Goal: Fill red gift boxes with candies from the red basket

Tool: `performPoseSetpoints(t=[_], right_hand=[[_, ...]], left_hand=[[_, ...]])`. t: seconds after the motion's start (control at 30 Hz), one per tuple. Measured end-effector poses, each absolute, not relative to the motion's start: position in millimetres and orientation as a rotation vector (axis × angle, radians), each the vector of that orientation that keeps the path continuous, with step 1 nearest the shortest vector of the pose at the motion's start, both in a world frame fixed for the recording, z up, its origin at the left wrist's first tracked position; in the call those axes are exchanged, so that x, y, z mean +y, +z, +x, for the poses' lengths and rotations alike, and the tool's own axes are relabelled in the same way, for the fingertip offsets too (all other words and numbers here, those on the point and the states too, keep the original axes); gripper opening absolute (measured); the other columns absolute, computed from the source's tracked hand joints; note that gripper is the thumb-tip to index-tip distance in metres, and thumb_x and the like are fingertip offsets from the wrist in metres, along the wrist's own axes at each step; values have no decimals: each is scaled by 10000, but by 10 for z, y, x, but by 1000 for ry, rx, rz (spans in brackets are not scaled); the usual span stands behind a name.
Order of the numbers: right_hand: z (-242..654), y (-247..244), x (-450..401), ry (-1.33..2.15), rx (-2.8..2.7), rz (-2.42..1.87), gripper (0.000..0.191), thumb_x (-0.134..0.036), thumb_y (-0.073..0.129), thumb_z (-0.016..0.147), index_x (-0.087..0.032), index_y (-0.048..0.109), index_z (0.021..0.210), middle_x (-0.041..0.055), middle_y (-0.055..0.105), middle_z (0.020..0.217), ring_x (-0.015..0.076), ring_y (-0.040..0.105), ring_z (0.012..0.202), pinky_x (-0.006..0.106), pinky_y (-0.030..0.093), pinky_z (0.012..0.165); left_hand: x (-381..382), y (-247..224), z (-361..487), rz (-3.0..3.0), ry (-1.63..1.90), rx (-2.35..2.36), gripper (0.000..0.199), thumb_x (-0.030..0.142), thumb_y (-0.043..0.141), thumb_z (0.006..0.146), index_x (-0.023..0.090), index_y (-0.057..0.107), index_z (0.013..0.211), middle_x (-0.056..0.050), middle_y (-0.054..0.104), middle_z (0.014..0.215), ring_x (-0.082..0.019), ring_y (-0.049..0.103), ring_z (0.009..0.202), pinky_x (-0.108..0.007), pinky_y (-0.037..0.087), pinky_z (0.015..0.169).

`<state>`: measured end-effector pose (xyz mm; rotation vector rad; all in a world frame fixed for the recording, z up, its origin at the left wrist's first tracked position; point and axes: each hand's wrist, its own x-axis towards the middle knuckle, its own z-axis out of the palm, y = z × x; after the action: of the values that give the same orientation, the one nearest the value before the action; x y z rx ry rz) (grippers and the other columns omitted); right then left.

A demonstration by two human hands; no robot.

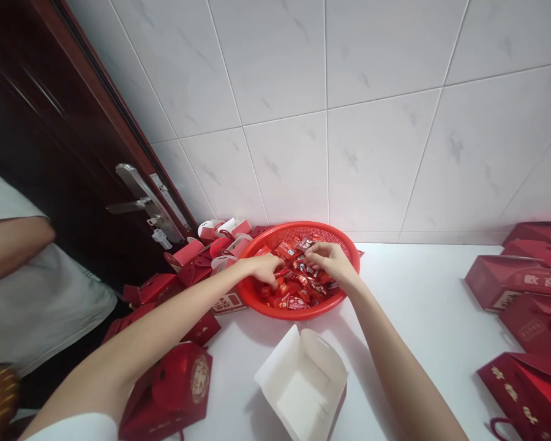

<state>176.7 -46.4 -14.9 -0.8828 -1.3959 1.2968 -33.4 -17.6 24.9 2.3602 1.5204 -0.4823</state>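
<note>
A red plastic basket stands against the wall, full of small wrapped candies in red and dark wrappers. Both my hands reach into it. My left hand is down among the candies at the left side, its fingers curled and their tips partly hidden. My right hand is at the right side with thumb and fingers pinched together over the candies; what they hold, if anything, is too small to make out. In front of the basket sits an open paper box, its white inside showing no contents.
Several red gift boxes crowd the table's left side, some with open flaps. More red boxes line the right edge. A dark door with a metal handle is at left, where another person stands. Behind is a tiled wall.
</note>
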Motion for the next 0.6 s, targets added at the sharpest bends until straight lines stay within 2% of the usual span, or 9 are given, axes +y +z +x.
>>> performPoseSetpoints(t=[0.07, 0.13, 0.23, 0.33, 0.4, 0.5, 0.6], right_hand=[[1767, -162, -452, 1293, -1351, -896, 128, -319, 736, 664, -208, 681, 696, 18, 709, 705, 173, 632, 674, 295, 506, 631], [1771, -169, -446, 1270, -1267, -958, 125, -300, 731, 653, -207, 685, 723, 19, 711, 740, 180, 640, 704, 306, 517, 656], [1782, -162, -446, 1156, -1071, -1068, 194, -308, 722, 668, -205, 682, 828, 38, 729, 844, 206, 674, 821, 326, 535, 732], [1791, -143, -451, 1080, -947, -1093, 299, -348, 750, 681, -209, 659, 929, 60, 739, 961, 226, 688, 937, 343, 541, 819], [1790, -135, -451, 1086, -926, -1105, 369, -372, 788, 669, -210, 650, 971, 76, 737, 1016, 243, 686, 998, 354, 542, 855], [1773, -143, -444, 1105, -939, -1138, 410, -380, 822, 656, -213, 656, 992, 79, 728, 1062, 257, 673, 1062, 364, 544, 888], [1749, -168, -434, 1195, -1047, -1139, 375, -410, 810, 674, -215, 660, 958, 64, 721, 1021, 259, 687, 1006, 376, 574, 826]], left_hand=[[-113, 219, -311, 2302, -194, 1488, 329, 310, 696, 698, 166, 723, 992, -39, 732, 902, -263, 687, 868, -293, 489, 727], [-69, 191, -231, 2159, 57, 1377, 265, 317, 675, 737, 172, 736, 951, -17, 721, 865, -237, 677, 850, -291, 491, 731], [-32, 164, -61, 1898, 351, 1154, 337, 316, 763, 694, 176, 748, 1000, -31, 741, 983, -238, 672, 953, -318, 523, 823], [-15, 130, 65, 1633, 560, 1003, 548, 314, 866, 633, 179, 722, 1144, -88, 713, 1190, -251, 678, 1008, -395, 559, 881], [-2, 93, 98, 1550, 628, 967, 650, 336, 896, 634, 187, 691, 1232, -120, 693, 1254, -264, 690, 1010, -448, 575, 888], [28, 34, 100, 1677, 741, 1006, 573, 342, 878, 683, 191, 713, 1211, -118, 702, 1273, -301, 655, 1153, -493, 514, 1025], [51, 16, 92, 1916, 791, 1005, 450, 303, 852, 691, 184, 760, 1115, -107, 700, 1300, -317, 574, 1291, -489, 408, 1143]])
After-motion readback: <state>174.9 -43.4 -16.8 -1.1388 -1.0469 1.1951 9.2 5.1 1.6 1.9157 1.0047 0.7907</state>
